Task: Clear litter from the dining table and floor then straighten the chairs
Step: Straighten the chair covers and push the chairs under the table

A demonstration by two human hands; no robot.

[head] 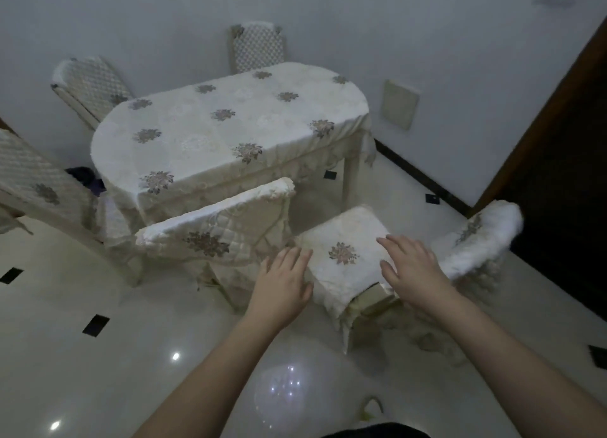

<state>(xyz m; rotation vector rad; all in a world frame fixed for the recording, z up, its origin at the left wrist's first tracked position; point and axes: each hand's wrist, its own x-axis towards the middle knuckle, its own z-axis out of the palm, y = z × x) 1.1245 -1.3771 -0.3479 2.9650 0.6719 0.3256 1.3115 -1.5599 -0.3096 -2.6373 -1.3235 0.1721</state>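
Cream-covered chair awaits straightening

Left hand (282,286) and right hand (410,270) lie flat and unclenched on the cream quilted chair seat (345,257), skewed at the floral-clothed oval table's (230,125) five o'clock. Chair straightening looks underway; next, turn and push it in.

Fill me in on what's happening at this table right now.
A person is bent over a chair that stands turned away from the dining table, its back toward the doorway. The left hand rests against the near left edge of the seat and the right hand lies flat on the seat's right side, fingers straight. The tablecloth top shows no litter. Another chair is already tucked in at the table's near side, so this looks like chair straightening.
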